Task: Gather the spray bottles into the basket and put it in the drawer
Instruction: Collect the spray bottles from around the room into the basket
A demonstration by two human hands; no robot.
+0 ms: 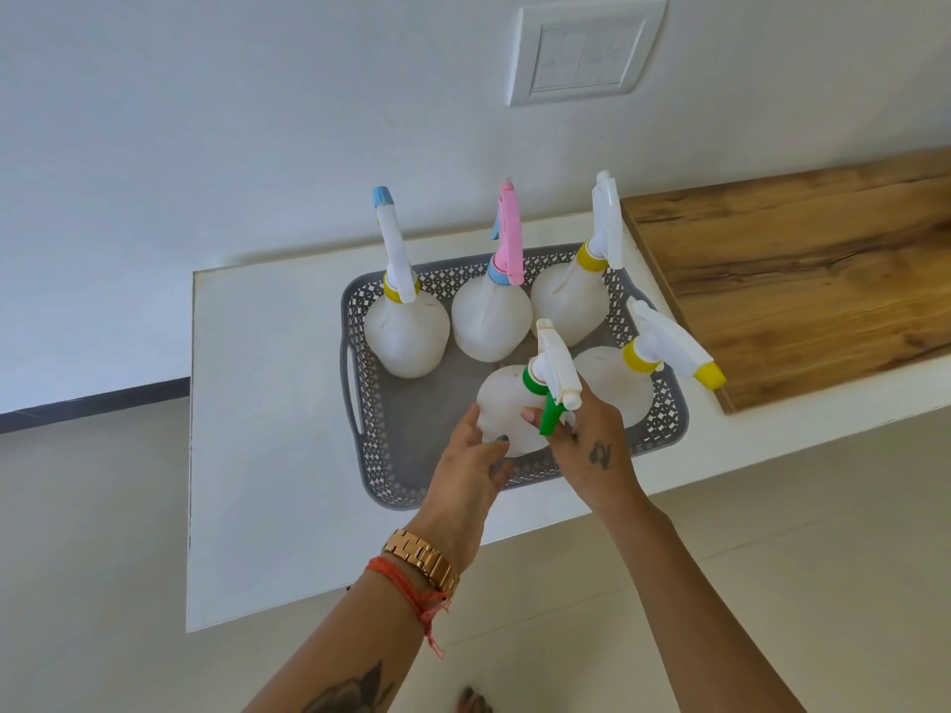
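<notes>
A person's left forearm (391, 625), wearing a gold watch (422, 558) and an orange thread bracelet (411, 594), is reaching up from the bottom of the frame over a white tabletop (267, 403). The left hand (471, 465) is cupping the lower side of a translucent spray bottle with a green collar and trigger (509, 403), its fingers (496, 442) curled against the bottle's body. The right hand (592, 450) is closing around the same bottle just beneath its white spray head, the thumb pressing near the green collar. The bottle is sitting low in the front of a grey perforated basket (391, 486), though whether its base is resting on the basket floor cannot be told. 4 more spray bottles are standing inside the basket: one with a blue nozzle (406, 331) at the back left, one with a pink trigger (491, 321) at the back middle, one with a yellow collar (571, 301) at the back right, and one with a yellow nozzle tip (617, 383) at the front right, just beside the held bottle. The basket is resting on the tabletop, near a wooden surface (797, 280) at right. A white switch plate (586, 51) is showing on the wall behind.
</notes>
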